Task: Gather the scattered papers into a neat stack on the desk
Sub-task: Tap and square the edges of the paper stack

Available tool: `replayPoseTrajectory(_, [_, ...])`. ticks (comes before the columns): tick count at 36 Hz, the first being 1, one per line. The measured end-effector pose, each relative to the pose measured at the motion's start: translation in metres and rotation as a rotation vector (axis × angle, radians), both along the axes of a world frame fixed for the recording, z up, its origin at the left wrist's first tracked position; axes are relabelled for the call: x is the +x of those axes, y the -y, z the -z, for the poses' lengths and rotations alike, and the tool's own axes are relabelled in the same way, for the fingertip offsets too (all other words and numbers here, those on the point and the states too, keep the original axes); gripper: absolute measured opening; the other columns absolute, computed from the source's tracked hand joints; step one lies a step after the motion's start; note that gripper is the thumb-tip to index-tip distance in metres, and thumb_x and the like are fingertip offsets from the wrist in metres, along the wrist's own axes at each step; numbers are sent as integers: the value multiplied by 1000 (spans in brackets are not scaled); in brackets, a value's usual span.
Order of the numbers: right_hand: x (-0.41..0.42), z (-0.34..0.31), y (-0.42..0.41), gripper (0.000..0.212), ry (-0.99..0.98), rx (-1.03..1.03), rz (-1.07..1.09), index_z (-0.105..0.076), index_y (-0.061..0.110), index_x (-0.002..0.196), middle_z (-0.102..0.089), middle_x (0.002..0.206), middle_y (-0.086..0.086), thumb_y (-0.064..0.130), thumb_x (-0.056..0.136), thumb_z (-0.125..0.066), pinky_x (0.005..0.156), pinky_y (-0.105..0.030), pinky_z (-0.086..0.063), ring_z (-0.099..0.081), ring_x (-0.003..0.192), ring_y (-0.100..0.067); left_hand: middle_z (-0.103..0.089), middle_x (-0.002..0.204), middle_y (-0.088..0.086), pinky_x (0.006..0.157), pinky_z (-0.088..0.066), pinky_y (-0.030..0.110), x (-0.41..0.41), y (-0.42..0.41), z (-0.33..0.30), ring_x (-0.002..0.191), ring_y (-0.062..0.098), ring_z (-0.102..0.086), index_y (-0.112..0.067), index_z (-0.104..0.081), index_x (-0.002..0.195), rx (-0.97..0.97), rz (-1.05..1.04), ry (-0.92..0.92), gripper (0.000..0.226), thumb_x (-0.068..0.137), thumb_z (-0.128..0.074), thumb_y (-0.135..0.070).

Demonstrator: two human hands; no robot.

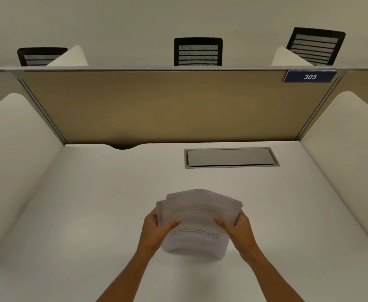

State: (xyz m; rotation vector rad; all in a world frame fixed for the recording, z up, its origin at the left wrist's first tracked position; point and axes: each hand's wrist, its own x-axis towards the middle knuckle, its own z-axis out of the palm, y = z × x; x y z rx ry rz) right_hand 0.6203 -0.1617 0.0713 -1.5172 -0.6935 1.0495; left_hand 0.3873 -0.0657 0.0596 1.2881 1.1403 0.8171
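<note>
A bundle of white printed papers (pixel 197 216) stands on its lower edge on the white desk (pixel 91 203), tilted back, with its upper corners fanned unevenly. My left hand (pixel 157 226) grips the bundle's left side, thumb across the front sheet. On the right side, my right hand (pixel 236 224) grips it the same way, thumb on the front. The bundle's lower edge looks blurred where it meets the desk.
A grey metal cable hatch (pixel 231 158) is set into the desk behind the papers. A tan partition (pixel 167 105) with a blue "305" sign (pixel 309 76) closes the back, with white side dividers left and right. Black mesh chairs (pixel 198 52) stand beyond it.
</note>
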Motion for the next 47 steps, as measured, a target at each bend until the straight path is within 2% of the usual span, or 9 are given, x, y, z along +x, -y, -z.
replayPoseTrajectory(6, [-7, -6, -6, 8, 16, 16, -1, -77, 29, 94, -80, 89, 1, 26, 87, -76, 62, -18, -57, -75, 80, -13, -80, 87, -9, 58, -58, 18, 13, 4, 1, 79, 9, -76, -40, -78, 88, -10, -63, 34, 34, 58, -83, -55])
replayPoseTrajectory(10, [2, -12, -3, 18, 26, 50, 1, -78, 32, 97, -79, 91, 2, 35, 79, -80, 64, -18, -57, -74, 80, -9, -80, 91, -8, 61, -59, 18, 9, 0, -2, 81, 6, -75, -39, -77, 93, 14, -64, 40, 36, 59, -85, -48])
replayPoseTrajectory(17, [8, 8, 2, 28, 18, -29, -49, -71, 30, 109, -79, 103, 9, 22, 83, -80, 70, -16, -59, -74, 93, -8, -79, 96, -11, 65, -59, 16, 2, 5, 5, 88, 8, -74, -45, -76, 93, -27, 9, -5, 33, 73, -84, -20])
replayPoseTrajectory(21, [4, 14, 1, 18, 21, -47, -49, -73, 33, 104, -79, 101, 8, 22, 91, -72, 69, -16, -58, -74, 92, -10, -80, 96, -6, 66, -61, 22, 4, 9, 12, 91, 17, -75, -38, -77, 93, -75, 10, -22, 24, 71, -82, -29])
replayPoseTrajectory(25, [2, 11, -1, 23, 18, -35, -41, -76, 40, 97, -79, 98, 8, 18, 92, -70, 68, -16, -59, -74, 89, -9, -80, 97, -7, 70, -62, 26, 7, 10, 13, 90, 12, -75, -37, -75, 99, -79, -15, 0, 30, 73, -81, -23])
replayPoseTrajectory(30, [6, 12, 6, 25, 17, -28, -26, -76, 40, 101, -79, 99, 7, 19, 88, -76, 70, -15, -58, -74, 89, -7, -79, 98, -3, 71, -61, 23, 6, 14, 19, 91, 10, -75, -26, -75, 107, -72, -33, -1, 36, 73, -84, -16])
replayPoseTrajectory(34, [7, 20, 8, 29, 43, -61, -25, -73, 36, 105, -79, 101, 9, 14, 86, -77, 69, -16, -59, -73, 91, -7, -79, 92, -8, 66, -59, 17, 8, 22, 25, 86, 10, -74, -36, -74, 95, -81, -35, -31, 38, 80, -79, -2])
replayPoseTrajectory(41, [7, 15, 5, 18, 51, -55, -4, -75, 32, 100, -80, 95, 7, 16, 92, -71, 66, -12, -56, -75, 85, -7, -80, 91, -8, 65, -57, 13, 17, 28, 27, 83, 5, -74, -32, -74, 100, -118, -105, 7, 30, 82, -79, -8])
replayPoseTrajectory(47, [0, 26, 7, 18, 92, -117, -82, -74, 24, 107, -80, 97, 4, 13, 93, -68, 67, -18, -59, -75, 89, -12, -78, 78, 7, 70, -58, 30, 23, 34, 42, 82, 29, -72, -16, -75, 86, -201, -81, -102, 7, 85, -74, -10])
